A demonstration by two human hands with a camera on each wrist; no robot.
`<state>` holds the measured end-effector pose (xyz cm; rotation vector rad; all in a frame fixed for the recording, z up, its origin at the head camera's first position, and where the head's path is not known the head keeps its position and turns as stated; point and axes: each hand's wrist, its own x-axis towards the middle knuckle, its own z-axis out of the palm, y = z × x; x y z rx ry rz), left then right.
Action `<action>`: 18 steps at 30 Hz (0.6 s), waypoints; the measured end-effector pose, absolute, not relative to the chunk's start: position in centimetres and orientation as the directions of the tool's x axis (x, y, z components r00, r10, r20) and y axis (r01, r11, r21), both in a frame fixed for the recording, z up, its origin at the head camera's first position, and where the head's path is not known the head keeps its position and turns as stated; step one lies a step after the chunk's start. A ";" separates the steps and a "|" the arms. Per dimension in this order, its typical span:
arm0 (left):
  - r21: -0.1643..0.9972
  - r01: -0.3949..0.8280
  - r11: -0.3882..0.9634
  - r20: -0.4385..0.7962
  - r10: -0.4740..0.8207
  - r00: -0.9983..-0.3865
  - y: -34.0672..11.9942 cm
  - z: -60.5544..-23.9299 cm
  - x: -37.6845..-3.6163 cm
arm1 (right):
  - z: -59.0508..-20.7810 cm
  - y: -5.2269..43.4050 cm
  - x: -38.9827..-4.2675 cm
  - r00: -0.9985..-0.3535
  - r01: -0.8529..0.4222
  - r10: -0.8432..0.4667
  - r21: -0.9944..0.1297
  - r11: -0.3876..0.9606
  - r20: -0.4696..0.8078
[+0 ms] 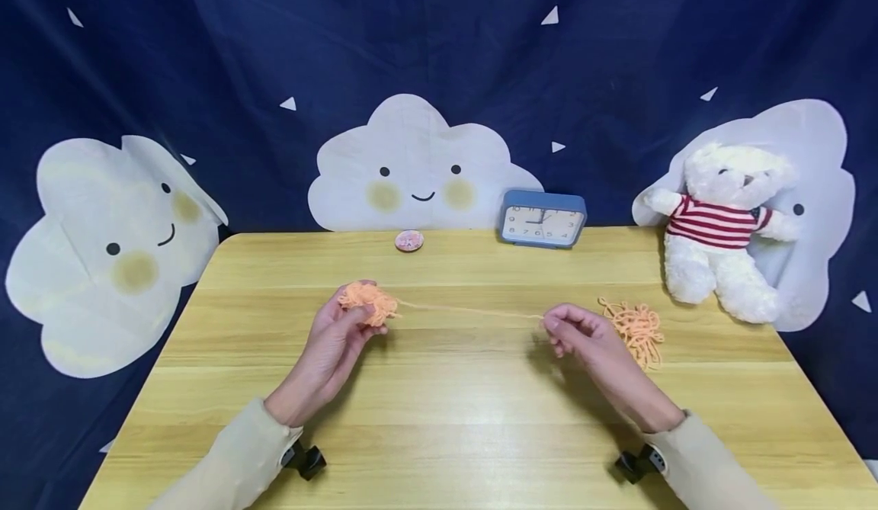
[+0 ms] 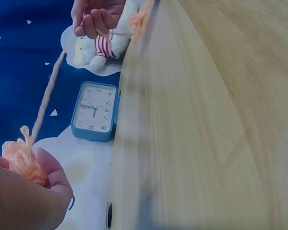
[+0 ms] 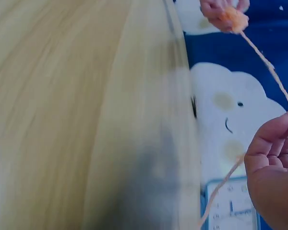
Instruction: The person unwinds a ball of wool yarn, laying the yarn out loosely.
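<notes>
Blue clock (image 1: 543, 219) and teddy bear (image 1: 720, 228) stand beyond both hands.

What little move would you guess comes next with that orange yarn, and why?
Probably the left hand turns the small orange yarn ball to wrap on the taut strand that the right hand pinches; a loose orange yarn pile lies behind it.

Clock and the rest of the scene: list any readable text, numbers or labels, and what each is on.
"1" to "12": hour numerals on the dial of the blue alarm clock, clearest in the left wrist view.
Round pink badge at the table's far edge: its print is too small to read.
White teddy bear's striped shirt, orange yarn, cloud backdrop: no text visible.
</notes>
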<state>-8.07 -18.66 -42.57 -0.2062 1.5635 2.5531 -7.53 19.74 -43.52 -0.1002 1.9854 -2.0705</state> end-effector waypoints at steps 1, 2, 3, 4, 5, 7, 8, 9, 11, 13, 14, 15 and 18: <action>0.872 -0.186 -0.453 -0.188 0.040 -0.981 -18.7 -42.5 -8.1 | -43.4 20.2 -7.5 -0.967 0.138 -0.222 -0.989 -0.047 -0.125; 0.871 -0.183 -0.456 -0.189 0.033 -0.982 -18.7 -42.5 -8.1 | -43.3 20.6 -7.5 -0.972 0.128 -0.206 -0.989 -0.073 -0.111; 0.873 -0.179 -0.455 -0.188 0.025 -0.982 -18.8 -42.5 -8.1 | -43.3 21.0 -7.4 -0.977 0.114 -0.194 -0.988 -0.101 -0.093; 0.874 -0.176 -0.452 -0.189 0.018 -0.982 -18.8 -42.5 -8.1 | -43.3 21.5 -7.4 -0.981 0.102 -0.179 -0.987 -0.121 -0.079; 0.876 -0.174 -0.449 -0.189 0.012 -0.982 -18.8 -42.4 -8.1 | -43.3 22.1 -7.3 -0.983 0.091 -0.168 -0.987 -0.134 -0.068; 0.876 -0.171 -0.451 -0.191 0.002 -0.982 -18.9 -42.4 -8.1 | -43.4 23.2 -7.2 -0.988 0.071 -0.149 -0.982 -0.174 -0.046; 0.876 -0.168 -0.452 -0.190 -0.004 -0.982 -19.0 -42.4 -8.1 | -43.5 23.7 -7.1 -0.990 0.063 -0.139 -0.980 -0.189 -0.037; 0.875 -0.165 -0.456 -0.189 -0.007 -0.982 -19.0 -42.5 -8.1 | -43.6 24.3 -7.0 -0.991 0.058 -0.131 -0.977 -0.207 -0.031; 0.868 -0.159 -0.471 -0.184 -0.008 -0.983 -19.1 -42.5 -8.1 | -43.9 25.4 -6.9 -0.993 0.051 -0.114 -0.968 -0.247 -0.023; 0.862 -0.154 -0.484 -0.180 -0.008 -0.984 -19.2 -42.6 -8.1 | -44.2 26.5 -6.7 -0.995 0.043 -0.097 -0.956 -0.291 -0.016; 0.858 -0.153 -0.490 -0.180 -0.007 -0.984 -19.3 -42.6 -8.1 | -44.3 27.1 -6.6 -0.996 0.044 -0.085 -0.950 -0.309 -0.019; 0.855 -0.154 -0.496 -0.180 -0.006 -0.984 -19.3 -42.6 -8.1 | -44.5 27.6 -6.5 -0.997 0.044 -0.074 -0.945 -0.325 -0.021; 0.846 -0.152 -0.511 -0.182 -0.009 -0.983 -19.3 -42.6 -8.1 | -44.9 29.3 -6.2 -0.999 0.027 -0.031 -0.926 -0.376 -0.017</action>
